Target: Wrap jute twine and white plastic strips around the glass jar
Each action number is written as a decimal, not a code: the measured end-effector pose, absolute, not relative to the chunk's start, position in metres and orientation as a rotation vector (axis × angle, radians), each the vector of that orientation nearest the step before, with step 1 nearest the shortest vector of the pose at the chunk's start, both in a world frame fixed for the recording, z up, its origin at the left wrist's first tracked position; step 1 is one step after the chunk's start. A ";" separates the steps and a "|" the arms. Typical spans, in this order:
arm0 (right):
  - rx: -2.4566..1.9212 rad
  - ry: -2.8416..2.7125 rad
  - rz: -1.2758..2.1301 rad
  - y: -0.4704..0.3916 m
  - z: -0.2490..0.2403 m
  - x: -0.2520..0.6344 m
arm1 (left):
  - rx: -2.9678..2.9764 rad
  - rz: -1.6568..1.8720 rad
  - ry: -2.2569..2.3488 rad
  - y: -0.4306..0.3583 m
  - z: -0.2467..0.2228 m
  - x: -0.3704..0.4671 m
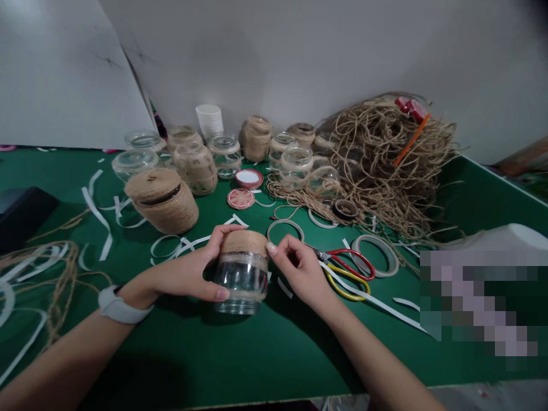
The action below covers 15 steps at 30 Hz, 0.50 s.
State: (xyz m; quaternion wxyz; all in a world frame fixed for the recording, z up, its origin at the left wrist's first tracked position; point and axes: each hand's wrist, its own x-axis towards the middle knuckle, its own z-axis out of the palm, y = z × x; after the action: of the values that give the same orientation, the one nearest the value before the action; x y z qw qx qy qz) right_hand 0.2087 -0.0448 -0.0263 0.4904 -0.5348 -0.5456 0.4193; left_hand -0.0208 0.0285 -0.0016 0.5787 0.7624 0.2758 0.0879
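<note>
Your hands are at work on one glass jar (pixel 242 277), just below the centre of the frame, its threaded mouth toward you and a twine band (pixel 244 242) around its far end. Your left hand (pixel 188 274) holds the jar from the side, thumb near the mouth and fingers over the banded end. Your right hand (pixel 306 274) is narrow and curled, thumb at the band's right edge; whether it pinches a strand, you cannot tell from here. The step in hand looks like fine fingertip work on the band. Any turn of the jar calls for steady left-hand support, as the glass looks smooth, and light pressure on the right.

The surface is a green table (pixel 240 365). At centre left stands a lidded, twine-wrapped jar (pixel 171 211); beyond it, across the middle, are bare and wrapped jars, with paper cups (pixel 209 123) at upper left of centre. A heap of twine (pixel 377 154) fills the upper right. Scissors (pixel 354 298) with red and yellow handles lie right of your right hand, near a tape roll (pixel 391 257); white strips lie about. A plain pale wall (pixel 278 51) spans the top, and the lower right is pixelated.
</note>
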 end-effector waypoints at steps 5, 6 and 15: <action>-1.247 -1.184 1.128 -0.041 -0.027 0.205 | 1.788 0.219 0.615 0.030 -0.007 -0.024; -1.245 -1.181 1.150 -0.041 -0.028 0.204 | 1.790 0.224 0.612 0.030 -0.008 -0.024; -1.207 -1.121 1.259 -0.037 -0.031 0.198 | 1.698 0.245 0.613 0.031 -0.006 -0.025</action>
State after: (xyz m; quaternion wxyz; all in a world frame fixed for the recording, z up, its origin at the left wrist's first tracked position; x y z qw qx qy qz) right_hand 0.1984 -0.0369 -0.0306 0.5089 -0.5011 -0.4655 0.5227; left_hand -0.0247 0.0306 -0.0055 0.6129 0.7364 0.2660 0.1063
